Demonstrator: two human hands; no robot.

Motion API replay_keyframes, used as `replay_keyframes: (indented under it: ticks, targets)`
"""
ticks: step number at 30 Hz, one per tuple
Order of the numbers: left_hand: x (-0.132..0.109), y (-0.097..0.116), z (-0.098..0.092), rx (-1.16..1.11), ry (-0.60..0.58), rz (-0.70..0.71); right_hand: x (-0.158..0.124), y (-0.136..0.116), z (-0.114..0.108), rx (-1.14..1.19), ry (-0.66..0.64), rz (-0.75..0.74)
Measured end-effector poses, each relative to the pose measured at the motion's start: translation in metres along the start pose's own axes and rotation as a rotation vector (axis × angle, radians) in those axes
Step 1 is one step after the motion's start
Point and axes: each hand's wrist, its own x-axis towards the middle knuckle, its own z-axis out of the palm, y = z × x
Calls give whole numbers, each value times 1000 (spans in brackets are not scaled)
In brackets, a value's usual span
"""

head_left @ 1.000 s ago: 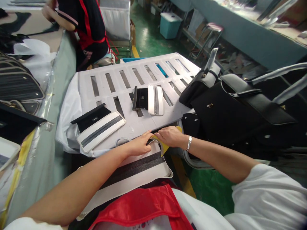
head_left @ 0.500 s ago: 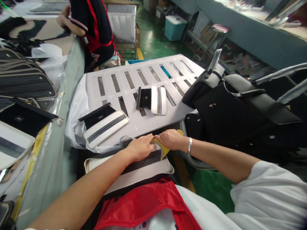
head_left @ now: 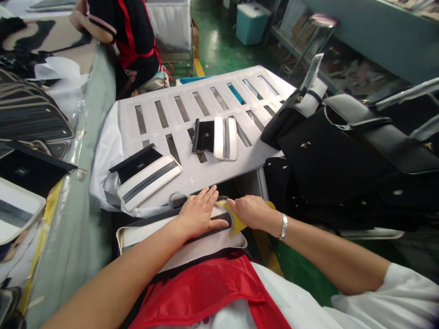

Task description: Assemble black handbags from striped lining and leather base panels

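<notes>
A white bag panel [head_left: 207, 247] with a dark grey stripe and raised edges lies in front of my red apron, its long side running left to right. My left hand [head_left: 200, 211] lies flat across it, fingers stretched and thumb along the stripe. In my right hand [head_left: 252, 212] is a flat yellow scraper-like piece [head_left: 238, 225], whose wide end rests at the panel's right end. My fingers hide the middle of the yellow piece. Just beyond, a similar black-and-white bag piece [head_left: 151, 180] lies on the white slotted board [head_left: 202, 176], with another one [head_left: 225, 138] farther back.
Black bags [head_left: 336, 151] are piled at the right, close to my right forearm. Along the left runs a covered table [head_left: 98, 132] with stacked dark panels [head_left: 30, 109]. A co-worker [head_left: 135, 41] sits beyond the board. A stool [head_left: 322, 20] and teal bin [head_left: 252, 25] stand farther back.
My left hand has flattened and its fingers have spread on the panel. My right hand has shifted slightly right and down with the yellow piece, and the hands are farther apart.
</notes>
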Motion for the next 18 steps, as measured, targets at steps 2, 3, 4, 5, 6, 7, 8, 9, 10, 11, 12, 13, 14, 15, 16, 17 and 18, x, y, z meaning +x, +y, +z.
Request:
replay_keyframes:
  ticks: [2, 3, 4, 5, 6, 7, 8, 9, 10, 11, 12, 13, 14, 15, 16, 17, 18]
  targets:
    - [4, -7, -9, -133, -96, 5, -1, 2, 3, 14, -4, -27]
    - [8, -12, -14, -229, -158, 8, -1, 2, 3, 20, -12, -44]
    - [13, -17, -19, -333, -223, 4, 1, 4, 2, 29, -24, -63]
    - [19, -22, -24, -433, -285, -10, 2, 5, 1, 39, -38, -79]
    - [26, -27, -27, -509, -337, -36, 5, 7, -2, 56, -58, -91]
    - [32, -31, -28, -549, -378, -65, 7, 10, -4, 83, -82, -101]
    - [39, -33, -29, -558, -405, -90, 10, 13, -7, 120, -107, -105]
    - [45, -35, -28, -550, -416, -104, 12, 17, -10, 166, -120, -103]
    - [50, -36, -27, -536, -418, -106, 13, 20, -12, 217, -119, -86]
    - [54, -37, -25, -526, -416, -99, 14, 24, -14, 271, -108, -60]
    - [56, -37, -24, -526, -414, -82, 15, 27, -14, 309, -86, -33]
    - [57, -38, -23, -542, -413, -61, 15, 30, -14, 321, -57, -10]
    - [56, -39, -23, -571, -416, -38, 15, 31, -12, 307, -32, 7]
    - [54, -40, -23, -605, -427, -11, 15, 31, -10, 274, -13, 16]
    - [50, -42, -23, -640, -440, 19, 16, 30, -8, 236, 0, 22]
    - [46, -44, -24, -669, -454, 45, 16, 28, -5, 195, 11, 14]
    - [42, -47, -24, -687, -466, 63, 16, 26, -4, 154, 17, -1]
